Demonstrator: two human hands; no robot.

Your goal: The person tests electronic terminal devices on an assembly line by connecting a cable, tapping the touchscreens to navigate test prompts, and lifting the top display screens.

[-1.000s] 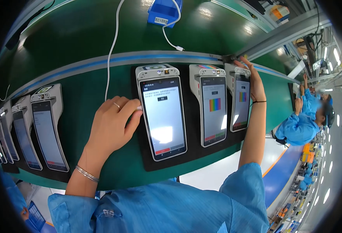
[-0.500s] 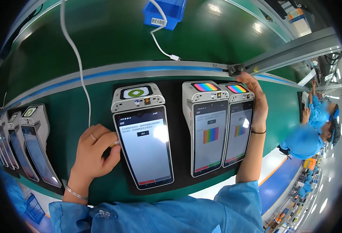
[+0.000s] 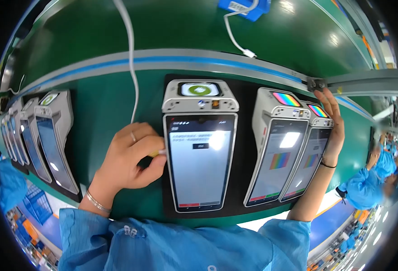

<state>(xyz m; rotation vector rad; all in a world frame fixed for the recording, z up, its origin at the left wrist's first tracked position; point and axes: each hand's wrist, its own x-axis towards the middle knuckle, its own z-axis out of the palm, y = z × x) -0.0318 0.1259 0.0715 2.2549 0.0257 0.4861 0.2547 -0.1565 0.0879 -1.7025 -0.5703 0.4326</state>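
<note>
A payment terminal (image 3: 199, 171) with a lit screen and a green logo on its top display stands in front of me. At its left edge my left hand (image 3: 135, 156) is closed, thumb and finger pinching the yellowish end of a white cable (image 3: 131, 49) against the terminal's side; the tip is hidden. Two more terminals stand side by side to the right, a nearer terminal (image 3: 275, 174) and an outer terminal (image 3: 308, 169), both showing rainbow colours. My right hand (image 3: 336, 128) lies along the outer one's right side, fingers stretched out, thumb hidden.
Several more terminals (image 3: 54, 144) stand in a row at the left. Behind runs a metal rail (image 3: 199, 62) with a blue strip, meeting an upright post (image 3: 366, 82). A loose cable plug (image 3: 249, 53) hangs below a blue bin (image 3: 255, 11). Co-workers in blue (image 3: 366, 192) are at right.
The view has swung left, so everything sits further right. My left hand still pinches the cable end at the terminal's side, and my right hand stays beside the outer terminal.
</note>
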